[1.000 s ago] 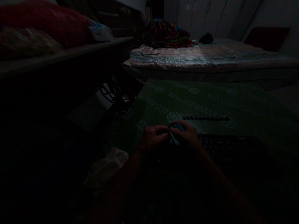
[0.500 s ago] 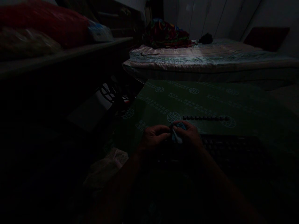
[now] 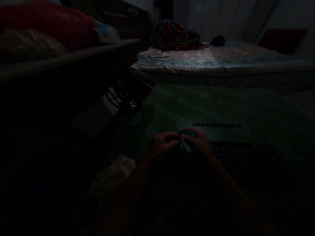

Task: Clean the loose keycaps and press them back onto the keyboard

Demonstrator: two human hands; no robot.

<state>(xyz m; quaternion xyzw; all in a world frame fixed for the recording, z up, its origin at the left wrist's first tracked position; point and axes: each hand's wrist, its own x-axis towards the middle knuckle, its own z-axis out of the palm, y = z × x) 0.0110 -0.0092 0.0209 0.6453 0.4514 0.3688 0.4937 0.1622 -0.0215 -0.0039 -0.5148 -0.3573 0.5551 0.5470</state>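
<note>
The right hand grasped a small blue cloth between thumb and fingers, with folds showing above and below the grip. The left hand met it there, thumb and forefinger drawn together at the cloth's edge; whether they pinched the fabric or something small within it could not be told in such dimness. Both hands and the cloth were over the left part of the dark keyboard. Handling the cloth well there probably called for a light fingertip pinch, one hand steadying while the other worked, the loose tail gathered in so that it did not drag across the keys, and more light on the fingers. Just beyond the keyboard lay a black toothed strip, on the same printed green tabletop. A pale crumpled cloth sat to the keyboard's left, beside the left forearm. Well beyond the keyboard stood a bed with a patterned blanket heaped on it.
</note>
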